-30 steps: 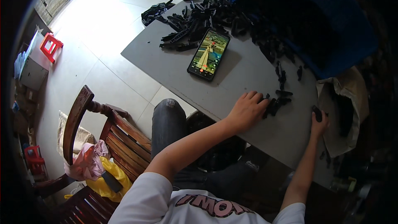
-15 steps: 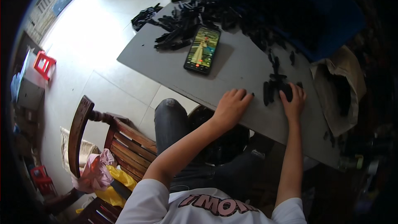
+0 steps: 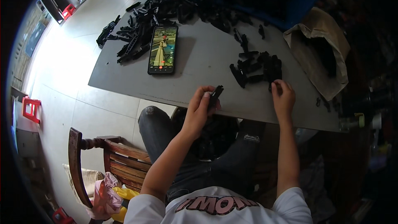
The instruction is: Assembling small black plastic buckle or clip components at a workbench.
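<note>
My left hand (image 3: 195, 114) is closed around a narrow black plastic part (image 3: 215, 94), held just over the front edge of the grey table (image 3: 199, 72). One end of the part sticks out past my thumb and fingers. On the right, my right hand (image 3: 284, 101) has its thumb and fingertips pinched together at the near side of a small cluster of black plastic parts (image 3: 272, 67). Something dark shows at those fingertips, too small to make out. Further left on the table lies a phone (image 3: 163, 52) with a lit screen.
A big heap of black parts (image 3: 141, 31) covers the far left of the table. Behind it stands a blue bin (image 3: 304, 6). An open brown bag (image 3: 333, 54) rests at the right edge. Below the table edge, between my knees, is a container of dark pieces (image 3: 211, 141). A wooden chair (image 3: 128, 154) stands left.
My left hand has turned, and the black part in it now shows plainly. The fingers of my right hand have drawn together at the cluster's near side. The whole view has shifted.
</note>
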A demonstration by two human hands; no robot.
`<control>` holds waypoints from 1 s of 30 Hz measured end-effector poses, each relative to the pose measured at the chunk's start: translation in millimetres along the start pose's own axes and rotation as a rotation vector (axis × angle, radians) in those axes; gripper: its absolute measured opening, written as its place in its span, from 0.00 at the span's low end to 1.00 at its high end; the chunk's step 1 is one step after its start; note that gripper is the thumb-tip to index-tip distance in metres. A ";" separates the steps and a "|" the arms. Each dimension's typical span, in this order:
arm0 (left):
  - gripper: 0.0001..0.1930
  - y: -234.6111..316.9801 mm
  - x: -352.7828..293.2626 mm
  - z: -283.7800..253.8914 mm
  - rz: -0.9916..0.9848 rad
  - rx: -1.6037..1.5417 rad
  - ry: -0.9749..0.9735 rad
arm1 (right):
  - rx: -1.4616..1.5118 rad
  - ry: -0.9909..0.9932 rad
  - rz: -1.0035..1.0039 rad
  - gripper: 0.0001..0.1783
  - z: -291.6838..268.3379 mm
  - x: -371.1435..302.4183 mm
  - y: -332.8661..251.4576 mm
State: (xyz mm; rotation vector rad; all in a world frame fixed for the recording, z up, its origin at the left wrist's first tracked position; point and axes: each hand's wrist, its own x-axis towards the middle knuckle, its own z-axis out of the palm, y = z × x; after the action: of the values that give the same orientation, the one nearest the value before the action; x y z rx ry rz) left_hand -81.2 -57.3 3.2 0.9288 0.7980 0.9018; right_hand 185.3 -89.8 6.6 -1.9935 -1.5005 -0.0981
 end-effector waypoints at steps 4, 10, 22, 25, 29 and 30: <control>0.12 -0.6 -15.4 0.3 -0.066 -0.091 0.020 | -0.354 0.097 -0.116 0.12 12.2 -8.5 -16.2; 0.15 -12.7 -32.3 -5.7 0.054 -0.008 -0.149 | -0.431 -0.065 0.009 0.15 7.2 -2.6 -5.3; 0.24 -17.0 -48.3 10.4 0.174 0.429 -0.113 | 1.222 -0.138 0.673 0.13 -11.3 -52.5 -48.9; 0.26 -18.2 -52.3 17.6 0.302 0.563 -0.132 | 1.241 -0.342 0.564 0.11 -10.3 -77.4 -94.3; 0.24 -18.0 -53.0 21.5 0.252 0.537 -0.166 | 0.963 -0.300 0.276 0.08 -8.8 -91.9 -108.8; 0.24 -18.2 -53.8 20.3 0.252 0.540 -0.162 | 0.957 -0.318 0.365 0.07 -12.2 -93.2 -111.6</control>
State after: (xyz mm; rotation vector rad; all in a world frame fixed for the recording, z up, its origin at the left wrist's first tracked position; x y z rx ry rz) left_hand -80.1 -117.5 4.2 1.5836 0.8095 0.8249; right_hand 57.6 -157.8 26.2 -1.4547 -1.0070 0.9458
